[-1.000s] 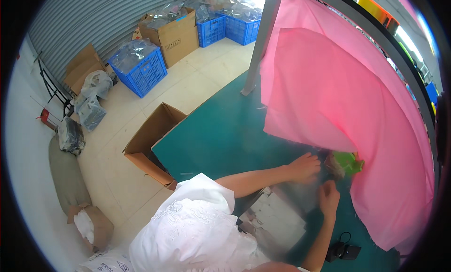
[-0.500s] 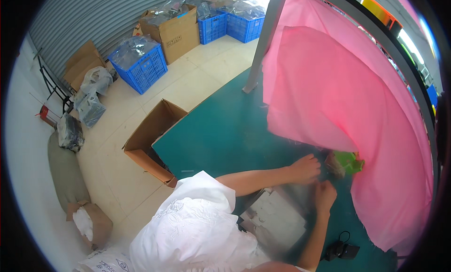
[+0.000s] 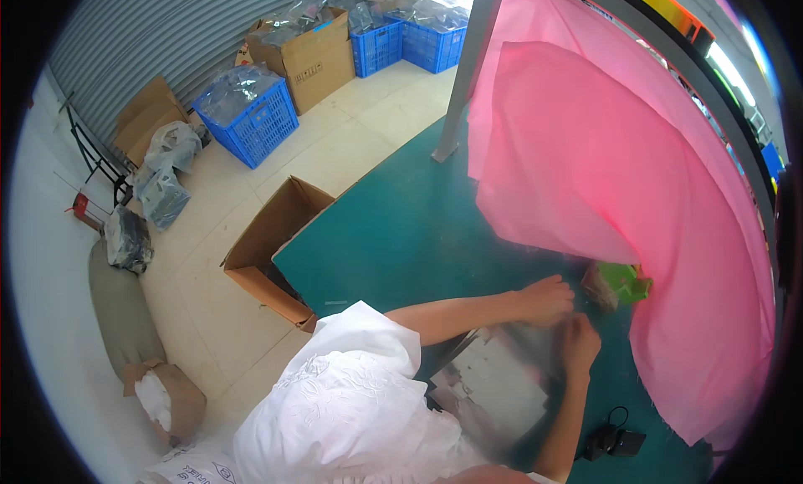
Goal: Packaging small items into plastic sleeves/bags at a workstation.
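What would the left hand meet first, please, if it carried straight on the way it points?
Probably the green thing under the pink sheet's edge: the left hand points right across the green table toward it, though depth is unclear.

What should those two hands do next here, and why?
Probably draw the clear bag a little toward the body. Both the left hand and the right hand sit at its edge, while the green thing and the pink sheet crowd close just beyond.
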